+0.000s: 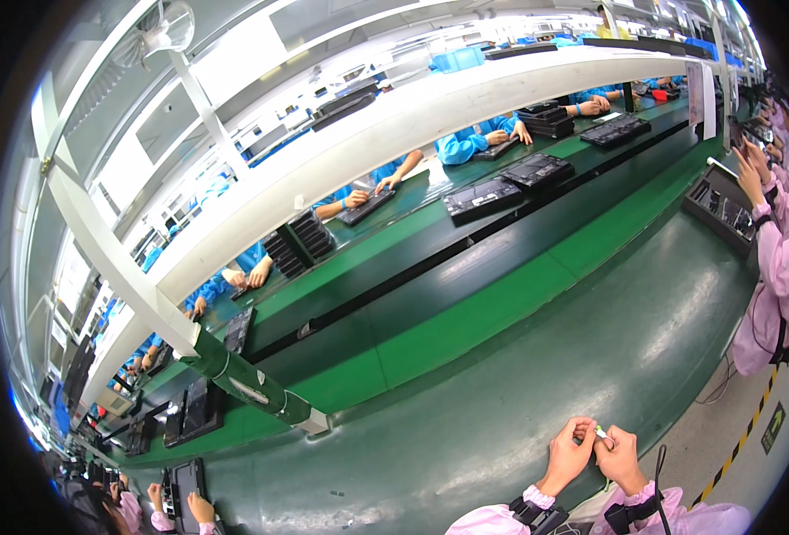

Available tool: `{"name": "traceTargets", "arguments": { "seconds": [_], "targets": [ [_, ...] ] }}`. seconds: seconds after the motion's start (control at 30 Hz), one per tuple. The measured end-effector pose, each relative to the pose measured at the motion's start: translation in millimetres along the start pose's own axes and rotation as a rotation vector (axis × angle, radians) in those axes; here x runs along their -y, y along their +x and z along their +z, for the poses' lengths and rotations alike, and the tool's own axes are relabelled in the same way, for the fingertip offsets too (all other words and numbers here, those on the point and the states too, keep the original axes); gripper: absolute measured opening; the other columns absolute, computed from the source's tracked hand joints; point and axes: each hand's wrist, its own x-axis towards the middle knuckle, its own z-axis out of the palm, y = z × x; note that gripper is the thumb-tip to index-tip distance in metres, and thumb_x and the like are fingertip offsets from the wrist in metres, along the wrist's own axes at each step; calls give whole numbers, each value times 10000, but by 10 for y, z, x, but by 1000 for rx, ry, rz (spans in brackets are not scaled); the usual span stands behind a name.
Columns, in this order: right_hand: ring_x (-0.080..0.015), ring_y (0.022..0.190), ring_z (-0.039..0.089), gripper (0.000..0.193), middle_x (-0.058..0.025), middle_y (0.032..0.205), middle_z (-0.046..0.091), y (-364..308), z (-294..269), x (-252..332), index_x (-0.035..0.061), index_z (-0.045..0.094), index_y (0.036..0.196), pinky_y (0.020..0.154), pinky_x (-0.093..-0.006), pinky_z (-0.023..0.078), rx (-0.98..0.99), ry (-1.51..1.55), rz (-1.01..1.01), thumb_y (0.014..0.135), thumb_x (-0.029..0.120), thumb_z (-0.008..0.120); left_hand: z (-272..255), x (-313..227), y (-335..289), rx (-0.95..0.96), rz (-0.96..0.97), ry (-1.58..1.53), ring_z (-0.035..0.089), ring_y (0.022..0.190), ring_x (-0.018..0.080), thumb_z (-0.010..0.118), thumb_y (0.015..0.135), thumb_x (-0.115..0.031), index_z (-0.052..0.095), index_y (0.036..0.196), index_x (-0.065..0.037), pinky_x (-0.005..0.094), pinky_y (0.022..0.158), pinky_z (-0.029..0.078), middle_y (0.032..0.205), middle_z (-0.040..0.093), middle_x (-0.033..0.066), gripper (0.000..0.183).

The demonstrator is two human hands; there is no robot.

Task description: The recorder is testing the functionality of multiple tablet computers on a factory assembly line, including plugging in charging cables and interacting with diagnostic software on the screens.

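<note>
In the head view, at the lower right: small white-and-green piece between left hand and right hand, near the edge of the green table. Right fingers curled in tight, pinching the piece. Left fingertips close together beside it; too small to tell if pinching it too. Could slip and drop, from being so little. Could bounce onto the grey floor, with the edge so near. Could tear, from too hard a pull. Could snag on the black cord by the right wrist.
</note>
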Motion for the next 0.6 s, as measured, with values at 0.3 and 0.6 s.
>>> {"name": "traceTargets", "arguments": {
  "seconds": [0.3, 0.6],
  "targets": [
    [-112, 405, 361, 260, -113, 436, 374, 6, -10, 67, 16, 361, 549, 392, -310, 315, -10, -32, -49, 689, 19, 580, -9, -30, -2, 9, -22, 10, 612, 768, 103, 608, 828, -65, 598, 963, -6, 248, 704, 491, 848, 658, 64, 147],
    [-115, 409, 356, 264, -107, 437, 375, 12, -9, 21, 20, 360, 548, 395, -310, 316, 4, -11, -16, 689, 17, 583, 5, -26, 9, -5, -7, 4, 612, 760, 107, 602, 831, -63, 596, 959, 3, 250, 705, 491, 837, 657, 65, 144]
  ]
}}
